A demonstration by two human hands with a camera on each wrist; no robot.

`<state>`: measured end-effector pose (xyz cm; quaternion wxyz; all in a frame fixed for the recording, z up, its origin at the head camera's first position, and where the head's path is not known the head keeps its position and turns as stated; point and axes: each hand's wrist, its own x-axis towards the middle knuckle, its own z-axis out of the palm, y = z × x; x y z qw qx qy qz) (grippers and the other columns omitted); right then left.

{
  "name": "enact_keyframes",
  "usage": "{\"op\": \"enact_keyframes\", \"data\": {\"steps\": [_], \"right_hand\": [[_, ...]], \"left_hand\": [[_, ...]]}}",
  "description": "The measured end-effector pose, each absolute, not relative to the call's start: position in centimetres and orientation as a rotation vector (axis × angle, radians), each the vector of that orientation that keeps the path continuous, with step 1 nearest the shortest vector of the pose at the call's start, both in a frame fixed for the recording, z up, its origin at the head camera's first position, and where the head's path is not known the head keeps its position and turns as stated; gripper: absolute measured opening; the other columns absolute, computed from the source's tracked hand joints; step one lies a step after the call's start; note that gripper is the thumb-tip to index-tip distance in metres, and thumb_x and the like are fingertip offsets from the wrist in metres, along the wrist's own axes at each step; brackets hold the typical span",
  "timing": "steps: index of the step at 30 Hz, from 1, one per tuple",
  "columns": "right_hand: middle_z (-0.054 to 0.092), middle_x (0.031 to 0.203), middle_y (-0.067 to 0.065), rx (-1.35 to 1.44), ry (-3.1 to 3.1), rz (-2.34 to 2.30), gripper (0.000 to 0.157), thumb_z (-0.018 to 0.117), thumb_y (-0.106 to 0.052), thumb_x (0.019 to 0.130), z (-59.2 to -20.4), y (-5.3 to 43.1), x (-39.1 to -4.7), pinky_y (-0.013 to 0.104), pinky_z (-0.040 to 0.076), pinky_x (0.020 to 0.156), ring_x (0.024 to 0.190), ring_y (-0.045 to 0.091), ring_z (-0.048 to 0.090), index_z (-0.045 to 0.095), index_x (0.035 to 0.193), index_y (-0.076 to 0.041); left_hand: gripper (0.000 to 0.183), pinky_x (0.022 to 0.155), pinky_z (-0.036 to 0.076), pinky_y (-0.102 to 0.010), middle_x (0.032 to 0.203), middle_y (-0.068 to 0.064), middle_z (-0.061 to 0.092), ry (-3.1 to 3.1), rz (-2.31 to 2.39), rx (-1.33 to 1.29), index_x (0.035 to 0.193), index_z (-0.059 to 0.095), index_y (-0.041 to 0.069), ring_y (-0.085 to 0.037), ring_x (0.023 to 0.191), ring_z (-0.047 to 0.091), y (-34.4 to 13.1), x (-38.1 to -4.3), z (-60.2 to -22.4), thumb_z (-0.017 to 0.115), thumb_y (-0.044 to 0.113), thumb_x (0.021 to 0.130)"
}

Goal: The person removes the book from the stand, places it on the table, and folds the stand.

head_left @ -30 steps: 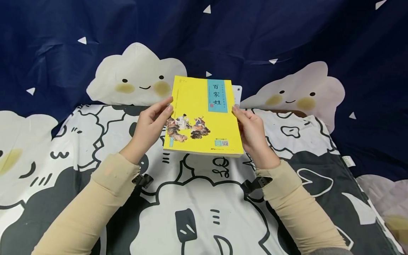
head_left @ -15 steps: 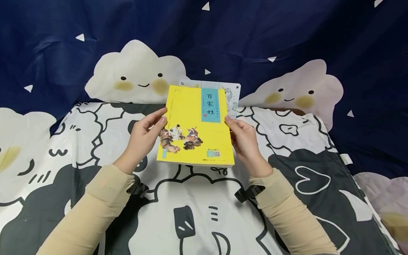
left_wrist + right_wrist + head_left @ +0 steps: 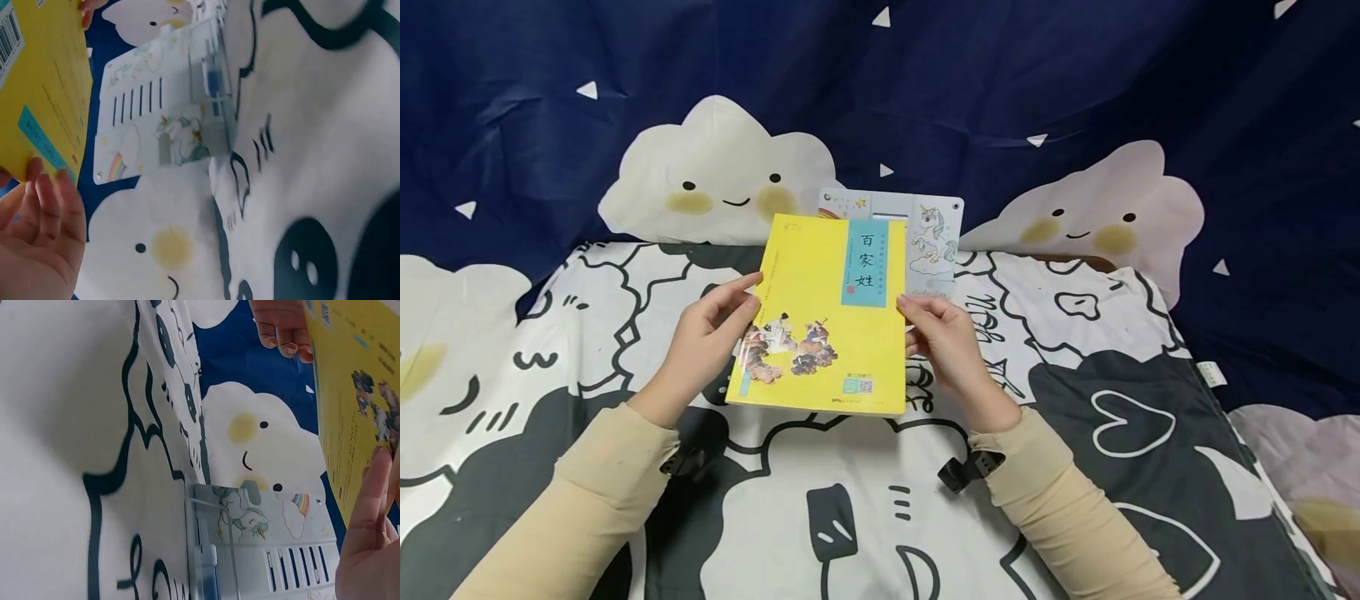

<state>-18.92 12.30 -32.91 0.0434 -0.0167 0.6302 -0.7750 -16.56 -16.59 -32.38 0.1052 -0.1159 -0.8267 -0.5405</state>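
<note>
My left hand (image 3: 700,337) grips the left edge of a yellow paperback book (image 3: 808,283), thumb on the cover and fingers behind. The opposite edge is held by my right hand (image 3: 951,346). The book is closed, raised off the bed, and its front cover faces me with a blue title panel. Behind it stands a pale book stand (image 3: 934,242) printed with a unicorn and a rainbow, its lower part mostly hidden in the head view. Slots in the stand's panel (image 3: 137,100) and a clear ledge (image 3: 215,75) along its bottom show in the left wrist view.
A black-and-white cartoon sheet (image 3: 820,483) covers the surface below. At the back hangs a dark blue cloth (image 3: 925,83) with white triangles and smiling clouds. Black straps with small devices (image 3: 970,471) sit at both wrists.
Both hands have brought the book down, left and nearer to me. More of the book stand behind it has come into sight.
</note>
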Motion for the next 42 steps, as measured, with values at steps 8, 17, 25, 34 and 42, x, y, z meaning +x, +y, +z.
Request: {"op": "enact_keyframes", "data": {"steps": [8, 17, 25, 34, 42], "right_hand": [[0.071, 0.078, -0.001, -0.09, 1.93, -2.295, 0.033, 0.061, -0.014, 0.099, -33.6, 11.0, -18.4, 0.022, 0.056, 0.054, 0.052, 0.009, 0.063, 0.06, 0.119, 0.012], [0.071, 0.075, -0.004, -0.134, 1.891, -2.269, 0.032, 0.06, -0.01, 0.099, -34.3, 9.7, -18.0, 0.023, 0.057, 0.055, 0.053, 0.009, 0.064, 0.058, 0.121, 0.012], [0.072, 0.08, -0.003, -0.174, 1.883, -2.208, 0.034, 0.06, -0.008, 0.097, -34.5, 8.4, -17.8, 0.024, 0.059, 0.059, 0.057, 0.011, 0.066, 0.058, 0.125, 0.01], [0.069, 0.083, -0.003, -0.186, 1.814, -2.189, 0.04, 0.06, -0.001, 0.093, -34.9, 7.2, -17.7, 0.023, 0.059, 0.062, 0.063, 0.011, 0.066, 0.053, 0.131, 0.011], [0.067, 0.089, 0.002, -0.19, 1.807, -2.154, 0.045, 0.061, 0.001, 0.092, -35.6, 6.1, -17.8, 0.023, 0.059, 0.064, 0.065, 0.01, 0.065, 0.051, 0.135, 0.01]], "left_hand": [[0.043, 0.056, 0.048, -0.019, 0.101, -0.006, 0.061, -2.505, -1.512, -0.294, 0.144, 0.052, 0.01, -0.009, 0.075, 0.053, -18.3, -16.0, -33.3, 0.05, 0.027, 0.104], [0.044, 0.06, 0.048, -0.018, 0.105, -0.009, 0.064, -2.544, -1.449, -0.254, 0.145, 0.051, 0.011, -0.004, 0.08, 0.055, -19.7, -15.4, -33.8, 0.049, 0.029, 0.105], [0.042, 0.062, 0.046, -0.016, 0.095, 0.017, 0.06, -2.523, -1.392, -0.211, 0.143, 0.054, 0.01, 0.0, 0.079, 0.055, -21.1, -15.1, -34.5, 0.05, 0.026, 0.104], [0.044, 0.063, 0.045, -0.015, 0.102, -0.001, 0.062, -2.578, -1.316, -0.136, 0.145, 0.052, 0.013, 0.003, 0.08, 0.054, -22.4, -15.1, -35.2, 0.048, 0.03, 0.105], [0.043, 0.061, 0.044, -0.015, 0.094, 0.017, 0.058, -2.576, -1.303, -0.121, 0.145, 0.052, 0.011, 0.002, 0.076, 0.053, -23.4, -14.7, -35.8, 0.049, 0.028, 0.105]]}}
